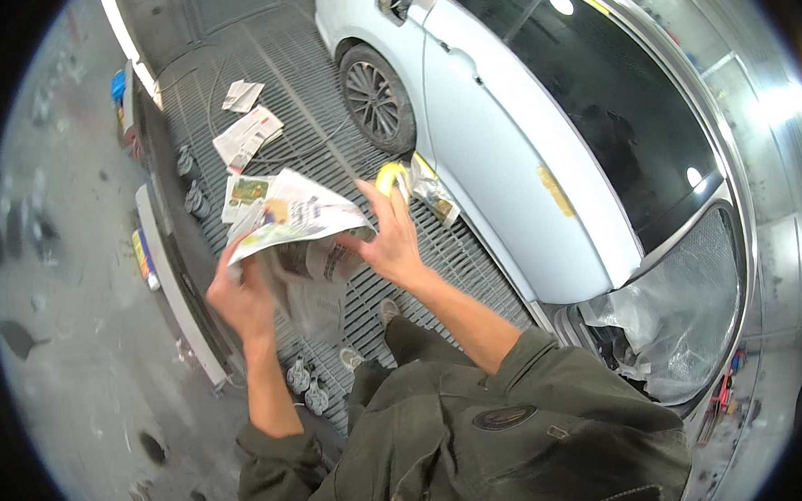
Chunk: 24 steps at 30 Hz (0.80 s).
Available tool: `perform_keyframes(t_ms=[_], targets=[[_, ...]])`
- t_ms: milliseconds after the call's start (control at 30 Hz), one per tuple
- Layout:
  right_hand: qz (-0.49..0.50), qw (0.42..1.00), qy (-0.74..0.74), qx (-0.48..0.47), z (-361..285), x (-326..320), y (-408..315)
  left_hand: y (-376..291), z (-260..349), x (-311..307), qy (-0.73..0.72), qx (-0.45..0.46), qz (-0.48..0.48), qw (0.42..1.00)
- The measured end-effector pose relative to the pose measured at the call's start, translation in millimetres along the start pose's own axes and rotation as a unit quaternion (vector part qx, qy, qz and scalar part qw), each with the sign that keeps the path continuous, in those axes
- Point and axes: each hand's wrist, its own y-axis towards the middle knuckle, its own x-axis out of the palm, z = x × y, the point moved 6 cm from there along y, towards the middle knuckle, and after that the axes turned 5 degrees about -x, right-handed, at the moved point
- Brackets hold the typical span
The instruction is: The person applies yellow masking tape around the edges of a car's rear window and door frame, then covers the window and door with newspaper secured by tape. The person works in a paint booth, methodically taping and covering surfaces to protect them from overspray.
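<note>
A printed newspaper sheet [301, 208] is stretched between my two hands, its lower part hanging down blurred. My left hand [242, 296] pinches its near left edge. At the sheet's right end, my right hand [393, 243] grips the edge between thumb and fingers. A roll of yellow masking tape [393, 174] shows at the fingertips of that hand; how it is held is partly hidden. Beyond it, a strip of newspaper with yellow tape along its edge [435, 191] lies against the car's sill, behind the rear wheel [378, 98].
A pale blue car body [508, 161] with a yellowish patch on its door fills the right. Clear plastic film [676, 312] covers the front opening. Folded newspapers [247, 137] and a hose [304, 155] lie on the floor grating [282, 60]. A bumper-like panel [174, 293] stands left.
</note>
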Motion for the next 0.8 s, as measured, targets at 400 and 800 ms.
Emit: perform_keyframes(t_ms=[400,800], targets=[[-0.296,0.852,0.271,0.337,144.5,181.7,-60.1,-9.8,-124.8,-67.4,0.094,-0.303,0.135,0.939],[-0.235,0.950,0.063,-0.195,166.5,94.1,109.8,-9.7,-212.7,-138.7,-0.035,-0.227,0.230,0.946]])
